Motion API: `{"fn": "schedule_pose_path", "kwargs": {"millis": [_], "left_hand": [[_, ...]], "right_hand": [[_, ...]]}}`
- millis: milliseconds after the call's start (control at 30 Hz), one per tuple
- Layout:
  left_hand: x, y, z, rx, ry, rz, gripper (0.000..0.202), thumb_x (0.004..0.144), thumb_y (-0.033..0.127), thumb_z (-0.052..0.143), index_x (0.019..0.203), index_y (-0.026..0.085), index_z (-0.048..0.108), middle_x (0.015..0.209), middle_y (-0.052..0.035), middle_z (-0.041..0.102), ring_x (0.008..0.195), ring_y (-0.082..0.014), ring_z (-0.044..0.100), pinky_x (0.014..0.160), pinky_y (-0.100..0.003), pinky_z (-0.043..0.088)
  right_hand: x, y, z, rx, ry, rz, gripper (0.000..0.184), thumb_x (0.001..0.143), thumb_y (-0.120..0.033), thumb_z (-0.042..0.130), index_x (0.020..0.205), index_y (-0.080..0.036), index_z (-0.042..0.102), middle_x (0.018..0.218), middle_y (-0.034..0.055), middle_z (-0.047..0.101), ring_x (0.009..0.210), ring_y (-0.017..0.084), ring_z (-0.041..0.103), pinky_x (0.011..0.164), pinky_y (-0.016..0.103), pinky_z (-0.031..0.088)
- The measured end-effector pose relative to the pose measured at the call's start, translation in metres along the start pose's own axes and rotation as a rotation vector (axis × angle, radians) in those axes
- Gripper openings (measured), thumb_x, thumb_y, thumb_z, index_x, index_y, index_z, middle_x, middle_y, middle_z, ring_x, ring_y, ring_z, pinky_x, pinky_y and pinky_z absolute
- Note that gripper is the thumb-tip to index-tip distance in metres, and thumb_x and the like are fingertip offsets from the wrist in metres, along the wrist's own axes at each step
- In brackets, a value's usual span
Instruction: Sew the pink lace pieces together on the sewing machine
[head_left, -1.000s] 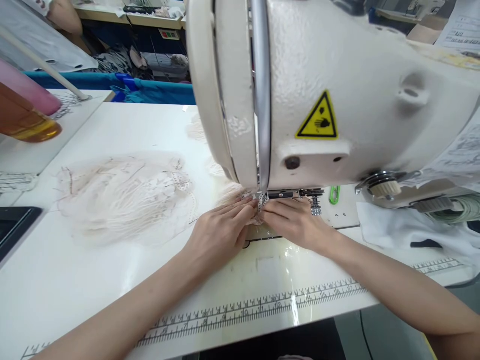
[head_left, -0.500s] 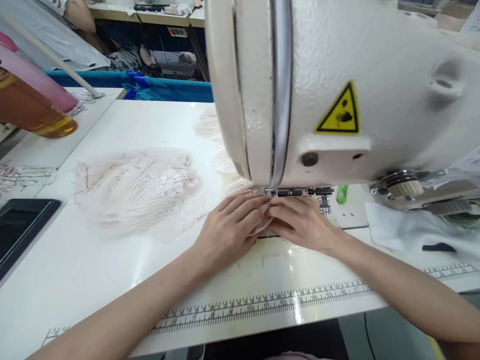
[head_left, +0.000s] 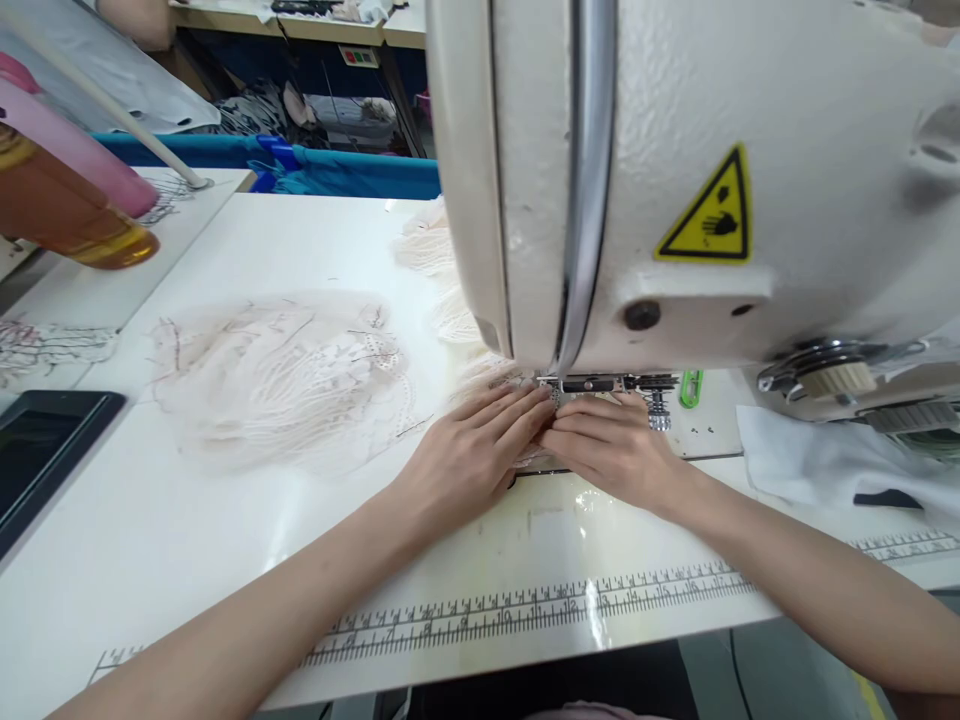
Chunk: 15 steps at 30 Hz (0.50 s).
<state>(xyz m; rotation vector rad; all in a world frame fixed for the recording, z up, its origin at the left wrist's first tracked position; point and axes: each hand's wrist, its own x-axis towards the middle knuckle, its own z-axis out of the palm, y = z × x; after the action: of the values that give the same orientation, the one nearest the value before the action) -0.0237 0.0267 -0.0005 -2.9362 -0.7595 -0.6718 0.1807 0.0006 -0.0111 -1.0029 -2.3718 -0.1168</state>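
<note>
At the needle area of a white sewing machine (head_left: 675, 120), both hands are on a pale lace fabric piece (head_left: 534, 456). My left hand (head_left: 480, 440) lies flat over the lace, fingers stretched out toward the presser foot (head_left: 551, 382). Just right of it, my right hand (head_left: 611, 445) has its fingers bent and pressed together at the lace edge; fingertips and thumb are partly hidden. More sheer lace (head_left: 480, 378) runs behind the left fingers, beneath the machine head.
A pile of sheer lace pieces (head_left: 292, 385) lies left on the white table (head_left: 225, 540). Around it are a phone (head_left: 52, 450), an amber bottle (head_left: 75, 210) and a pink bottle (head_left: 97, 150). White cloth (head_left: 802, 450) and a green clip (head_left: 691, 388) lie right. A printed ruler (head_left: 525, 612) follows the front edge.
My left hand has flattened, its fingers straighter over the lace. Less of the lace shows between the hands. The view has shifted slightly, so the machine appears further right.
</note>
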Motion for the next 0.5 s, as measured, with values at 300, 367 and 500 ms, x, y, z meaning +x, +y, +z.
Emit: {"fn": "schedule_pose_path", "kwargs": {"millis": [300, 367, 500], "left_hand": [[-0.0024, -0.0087, -0.0031, 0.078, -0.102, 0.043, 0.051, 0.078, 0.003, 0.039, 0.127, 0.007, 0.054, 0.129, -0.0118, 0.059, 0.124, -0.0238, 0.053, 0.110, -0.046, 0.040], [-0.0017, -0.0098, -0.0036, 0.084, -0.110, 0.044, 0.052, 0.078, 0.003, 0.040, 0.127, 0.008, 0.055, 0.129, -0.0112, 0.059, 0.124, -0.0235, 0.052, 0.111, -0.046, 0.039], [-0.0018, -0.0093, -0.0031, 0.108, -0.117, 0.043, 0.051, 0.077, 0.004, 0.040, 0.126, 0.006, 0.056, 0.130, -0.0126, 0.058, 0.124, -0.0261, 0.052, 0.108, -0.048, 0.042]], "right_hand": [[-0.0018, -0.0008, 0.0037, 0.004, -0.007, -0.025, 0.023, 0.087, -0.007, 0.052, 0.088, -0.025, 0.066, 0.081, -0.0061, 0.070, 0.079, 0.009, 0.060, 0.076, 0.026, 0.042], [-0.0019, -0.0011, 0.0043, 0.004, -0.005, -0.035, 0.024, 0.087, -0.005, 0.051, 0.088, -0.025, 0.066, 0.082, -0.0061, 0.071, 0.080, 0.009, 0.060, 0.076, 0.026, 0.042], [-0.0023, -0.0015, 0.0045, 0.006, 0.000, -0.033, 0.025, 0.087, -0.004, 0.050, 0.088, -0.024, 0.066, 0.083, -0.0053, 0.071, 0.081, 0.010, 0.060, 0.076, 0.027, 0.043]]}}
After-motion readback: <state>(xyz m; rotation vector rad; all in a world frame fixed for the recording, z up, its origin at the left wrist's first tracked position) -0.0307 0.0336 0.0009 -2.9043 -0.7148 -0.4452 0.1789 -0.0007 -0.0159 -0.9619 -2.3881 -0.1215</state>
